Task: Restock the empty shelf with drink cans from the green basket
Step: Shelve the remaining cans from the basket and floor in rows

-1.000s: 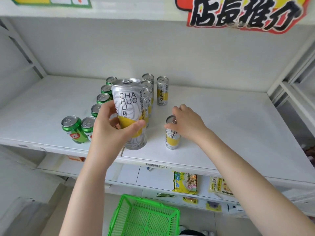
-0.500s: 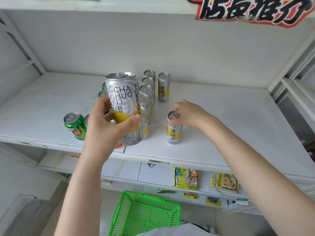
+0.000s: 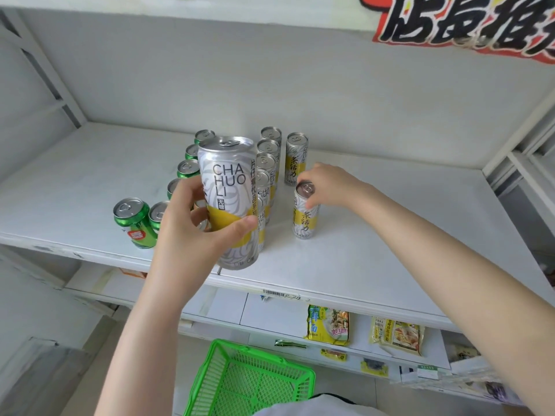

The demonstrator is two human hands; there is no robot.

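My left hand (image 3: 192,232) grips a tall silver-and-yellow can (image 3: 229,187), holding it upright just above the front of the white shelf (image 3: 375,253). My right hand (image 3: 327,184) rests its fingertips on the rim of a second silver-and-yellow can (image 3: 305,214) that stands on the shelf. Behind stands a row of the same cans (image 3: 268,163), with one more (image 3: 295,159) to its right. Several green cans (image 3: 135,222) line up at the left, partly hidden by my left hand. The green basket (image 3: 249,382) sits on the floor below; its visible part holds nothing.
Noodle packets (image 3: 329,325) lie on the lower shelf. A red, yellow and black sign (image 3: 468,25) hangs at the top right. White shelf uprights (image 3: 516,151) rise at the right.
My right hand slid its can a little back and right, and its grip loosened to fingertips on the rim. The can in my left hand stayed raised near the shelf front.
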